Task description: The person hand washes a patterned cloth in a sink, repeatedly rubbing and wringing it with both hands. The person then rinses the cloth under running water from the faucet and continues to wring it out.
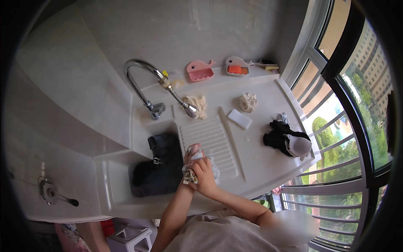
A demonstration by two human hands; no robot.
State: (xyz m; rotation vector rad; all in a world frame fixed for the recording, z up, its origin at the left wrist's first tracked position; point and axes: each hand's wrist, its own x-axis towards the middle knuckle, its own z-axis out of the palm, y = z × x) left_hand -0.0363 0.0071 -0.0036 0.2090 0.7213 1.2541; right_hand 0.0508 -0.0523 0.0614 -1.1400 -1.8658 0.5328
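Over the edge between the basin and the ribbed washboard (200, 132), my two hands are pressed together around a wet, bunched whitish cloth (215, 170). A brown-and-yellow patterned part (190, 176) of it bulges out below my fingers. My left hand (193, 150) is closed under and behind the cloth, largely hidden by it and by the other hand. On top, my right hand (204, 172) wraps its fingers over the cloth. Left of them, a black garment (161, 168) with a small white print lies in the sink basin (105, 180).
A curved chrome faucet (145, 82) reaches over the counter towards a cream cloth (200, 105). Beyond the washboard are a white soap bar (240, 119), a cream scrunched cloth (248, 102) and a black-and-white padded garment (289, 140). Pink (200, 71) and white (238, 66) whale-shaped soap dishes line the back ledge.
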